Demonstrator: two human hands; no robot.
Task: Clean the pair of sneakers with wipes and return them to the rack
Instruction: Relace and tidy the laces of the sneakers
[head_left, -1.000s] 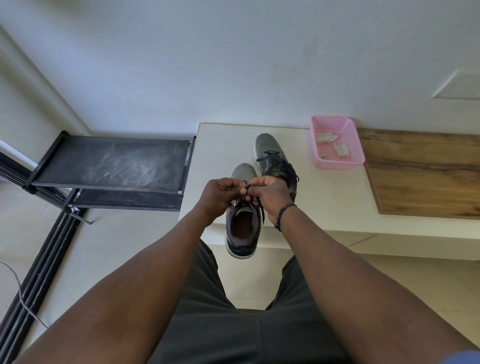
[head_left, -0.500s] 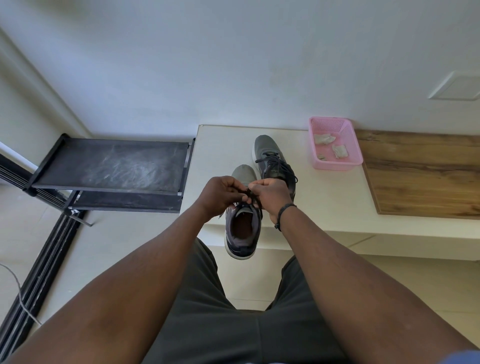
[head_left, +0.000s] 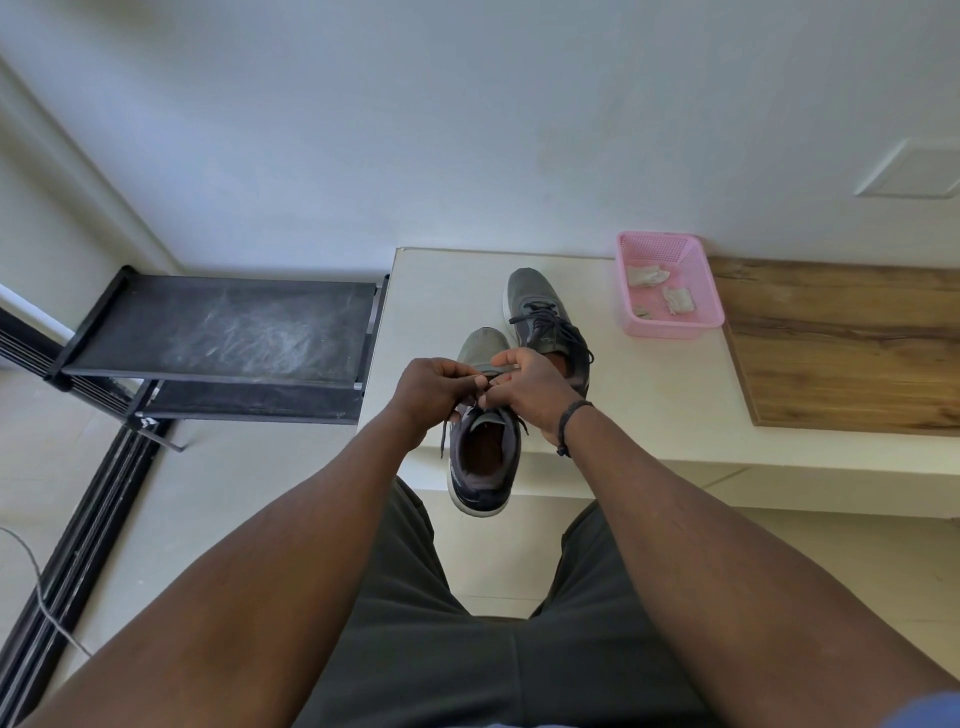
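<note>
Two grey sneakers stand on the white ledge (head_left: 649, 415). The near sneaker (head_left: 480, 462) has its heel past the ledge's front edge and its opening faces me. My left hand (head_left: 436, 389) and my right hand (head_left: 530, 389) meet over its tongue, and each pinches its dark lace (head_left: 444, 436); one lace end hangs down on the left. The far sneaker (head_left: 540, 317) lies behind with its laces tied, partly hidden by my right hand. The black shoe rack (head_left: 223, 332) stands to the left with its top shelf bare and dusty.
A pink basket (head_left: 670, 327) with crumpled used wipes (head_left: 647, 275) sits at the back of the ledge by the wall. A wooden board (head_left: 852, 343) covers the ledge's right part. A black rail and a thin cable (head_left: 41, 587) run along the floor at left.
My hands have stayed over the near sneaker and worked its lace; the right hand's fingers have shifted up and spread a little. Both sneakers stay where they were.
</note>
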